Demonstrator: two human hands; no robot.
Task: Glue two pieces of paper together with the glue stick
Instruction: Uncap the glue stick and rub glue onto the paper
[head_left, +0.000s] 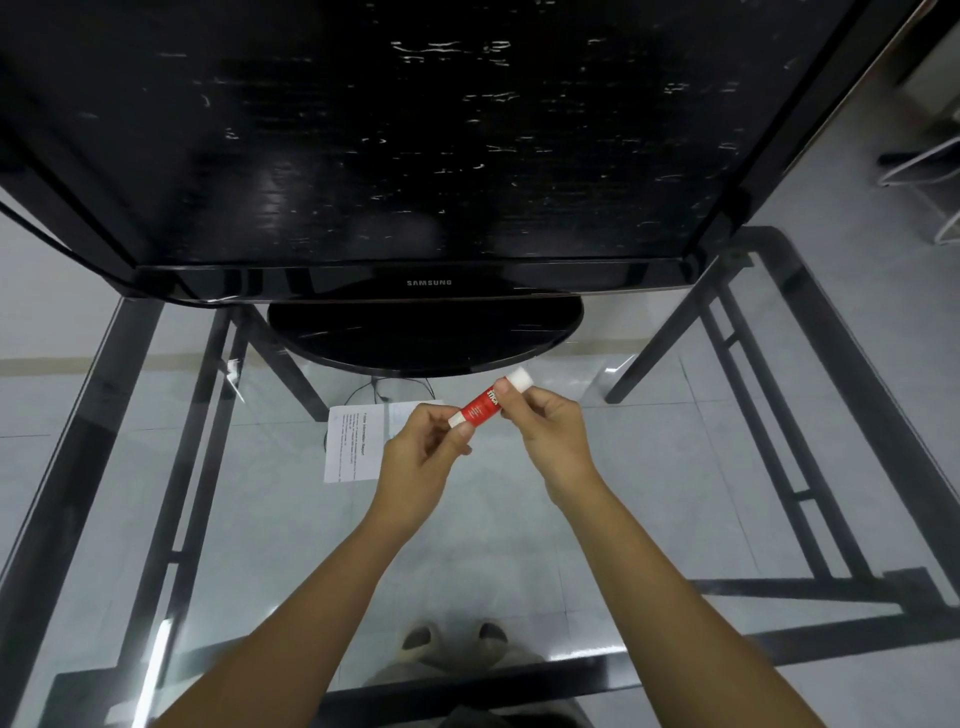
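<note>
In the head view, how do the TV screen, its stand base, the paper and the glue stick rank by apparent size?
1. TV screen
2. stand base
3. paper, partly hidden
4. glue stick

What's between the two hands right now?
The red glue stick, in the head view: left hand pinches its base end, right hand grips near the white cap.

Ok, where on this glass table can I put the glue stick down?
The glass table is bare right of the right hand and left of the paper. Crowded ahead: the TV base sits just beyond the glue stick.
</note>
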